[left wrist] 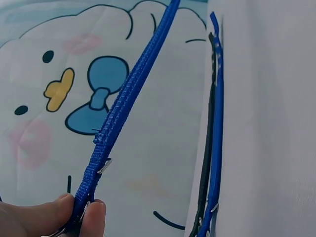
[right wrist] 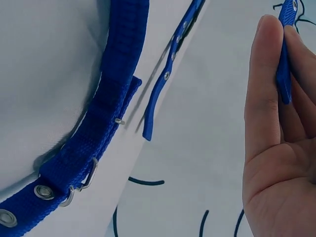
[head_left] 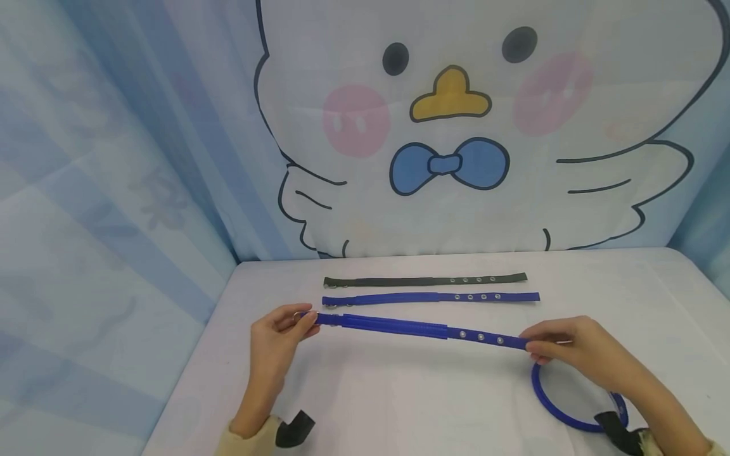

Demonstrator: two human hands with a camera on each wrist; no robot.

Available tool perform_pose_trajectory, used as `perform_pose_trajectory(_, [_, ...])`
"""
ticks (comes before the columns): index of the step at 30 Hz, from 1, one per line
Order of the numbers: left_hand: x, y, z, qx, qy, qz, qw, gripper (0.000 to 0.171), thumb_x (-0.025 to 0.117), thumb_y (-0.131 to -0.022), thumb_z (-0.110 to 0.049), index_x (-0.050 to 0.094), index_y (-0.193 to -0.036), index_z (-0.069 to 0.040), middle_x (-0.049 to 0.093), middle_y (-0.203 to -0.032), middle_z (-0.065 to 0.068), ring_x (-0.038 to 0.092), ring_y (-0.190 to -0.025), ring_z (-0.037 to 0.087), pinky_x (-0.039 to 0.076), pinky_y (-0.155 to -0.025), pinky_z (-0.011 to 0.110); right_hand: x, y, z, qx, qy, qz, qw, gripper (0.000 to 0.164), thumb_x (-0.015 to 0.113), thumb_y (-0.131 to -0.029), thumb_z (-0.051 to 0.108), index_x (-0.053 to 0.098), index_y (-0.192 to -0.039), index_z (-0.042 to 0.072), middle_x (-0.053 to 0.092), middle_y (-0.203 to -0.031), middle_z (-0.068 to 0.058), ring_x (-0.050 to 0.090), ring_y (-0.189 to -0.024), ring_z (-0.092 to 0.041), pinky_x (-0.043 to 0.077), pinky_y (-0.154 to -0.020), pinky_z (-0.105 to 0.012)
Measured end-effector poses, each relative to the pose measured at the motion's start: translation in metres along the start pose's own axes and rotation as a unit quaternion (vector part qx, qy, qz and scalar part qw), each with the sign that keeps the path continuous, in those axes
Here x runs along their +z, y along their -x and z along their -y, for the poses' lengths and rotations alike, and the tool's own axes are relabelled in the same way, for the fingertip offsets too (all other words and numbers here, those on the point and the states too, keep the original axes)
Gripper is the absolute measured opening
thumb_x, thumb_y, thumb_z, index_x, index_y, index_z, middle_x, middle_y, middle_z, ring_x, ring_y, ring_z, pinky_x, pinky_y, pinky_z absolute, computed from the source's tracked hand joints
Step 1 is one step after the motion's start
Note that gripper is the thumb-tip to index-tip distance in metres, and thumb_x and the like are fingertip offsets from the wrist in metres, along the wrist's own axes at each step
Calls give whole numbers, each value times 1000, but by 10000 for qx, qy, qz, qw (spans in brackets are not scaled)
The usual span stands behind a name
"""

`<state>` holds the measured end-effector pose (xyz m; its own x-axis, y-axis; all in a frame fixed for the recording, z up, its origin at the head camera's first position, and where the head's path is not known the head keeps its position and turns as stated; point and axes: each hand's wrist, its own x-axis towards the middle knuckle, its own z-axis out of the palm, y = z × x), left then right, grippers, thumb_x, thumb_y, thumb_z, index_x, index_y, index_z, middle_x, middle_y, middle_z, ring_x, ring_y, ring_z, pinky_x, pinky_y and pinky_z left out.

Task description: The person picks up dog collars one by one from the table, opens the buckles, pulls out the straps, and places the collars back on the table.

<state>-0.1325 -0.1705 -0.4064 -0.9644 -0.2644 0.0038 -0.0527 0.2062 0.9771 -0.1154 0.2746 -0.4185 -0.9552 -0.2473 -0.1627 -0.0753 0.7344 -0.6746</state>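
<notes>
A blue webbing collar is stretched out above the table between both hands, sloping slightly down to the right. My left hand pinches its buckle end, where metal rings show beside the thumb. The metal-eyeleted end is pinched between thumb and fingers of my right hand; its tip pokes out past the fingers in the right wrist view. Beneath the right wrist lies another blue collar, fastened into a loop, with its buckle and eyelets close up in the right wrist view.
Two more collars lie straight and parallel farther back on the white table: a blue one and behind it a dark green one. A curtain with a cartoon figure hangs along the table's back edge.
</notes>
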Motion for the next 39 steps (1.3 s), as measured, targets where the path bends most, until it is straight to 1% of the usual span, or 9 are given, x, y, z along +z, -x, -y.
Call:
perform_pose_trajectory(5, [0, -4, 4, -160, -31, 45, 9999, 21, 72, -91, -9, 70, -110, -1, 74, -101, 17, 75, -84, 21, 60, -75, 23, -5, -1, -7, 90, -84, -32, 9999, 29, 72, -91, 18, 71, -115, 3, 75, -95, -3, 69, -80, -9, 61, -78, -31])
perform_pose_trajectory(8, [0, -6, 6, -234, -49, 85, 9997, 23, 72, -91, -10, 70, -112, 0, 74, -101, 17, 75, -84, 20, 60, -75, 23, -8, -2, -9, 117, -188, -16, 9998, 29, 71, -91, 16, 70, -116, 1, 75, -95, -4, 70, -80, -10, 61, -77, -28])
perform_pose_trajectory(12, [2, -10, 12, -306, -47, 176, 9994, 25, 70, -92, -11, 69, -114, 1, 74, -101, 16, 75, -84, 19, 60, -75, 23, -12, -5, -11, 54, -266, 3, 9996, 29, 69, -93, 14, 69, -117, -2, 75, -96, -6, 70, -80, -11, 61, -76, -27])
perform_pose_trajectory(16, [4, -15, 18, -322, -71, 215, 9992, 24, 68, -94, -11, 69, -114, 2, 74, -102, 17, 74, -84, 19, 60, -74, 23, -13, -9, -12, -25, -129, -94, 9999, 29, 67, -94, 13, 68, -118, -4, 74, -96, -6, 69, -79, -10, 61, -75, -27])
perform_pose_trajectory(25, [11, -24, 29, -362, -340, 255, 9984, 22, 65, -96, -9, 69, -115, 1, 73, -105, 19, 74, -85, 20, 60, -72, 23, -12, -20, -15, -157, 68, -255, 9995, 27, 68, -94, 13, 70, -116, -2, 75, -97, -7, 68, -77, -9, 60, -72, -25])
perform_pose_trajectory(28, [14, -28, 32, -408, -402, 295, 9979, 23, 65, -96, -10, 69, -116, 1, 73, -105, 19, 74, -84, 20, 60, -72, 22, -12, -24, -15, -128, 170, -276, 9994, 27, 68, -94, 14, 70, -116, -1, 75, -93, -5, 67, -76, -10, 60, -72, -25])
perform_pose_trajectory(33, [18, -34, 38, -473, -330, 337, 9978, 22, 67, -94, -8, 70, -113, 4, 74, -101, 20, 74, -80, 19, 60, -70, 23, -11, -33, -17, -58, 312, -336, 9989, 25, 68, -94, 13, 71, -115, -1, 73, -87, -2, 65, -75, -13, 59, -71, -26])
perform_pose_trajectory(36, [21, -38, 41, -498, -283, 355, 9977, 22, 69, -93, -7, 70, -111, 5, 74, -99, 20, 74, -78, 19, 61, -69, 24, -9, -38, -18, 7, 370, -371, 9986, 24, 67, -94, 13, 72, -114, -1, 72, -83, -1, 62, -74, -13, 56, -68, -23])
perform_pose_trajectory(39, [24, -42, 43, -508, -279, 362, 9977, 21, 70, -92, -7, 71, -109, 5, 75, -98, 20, 75, -77, 20, 61, -69, 24, -8, -42, -19, 97, 432, -373, 9983, 25, 67, -94, 13, 71, -113, -2, 69, -79, 1, 60, -73, -14, 53, -65, -23])
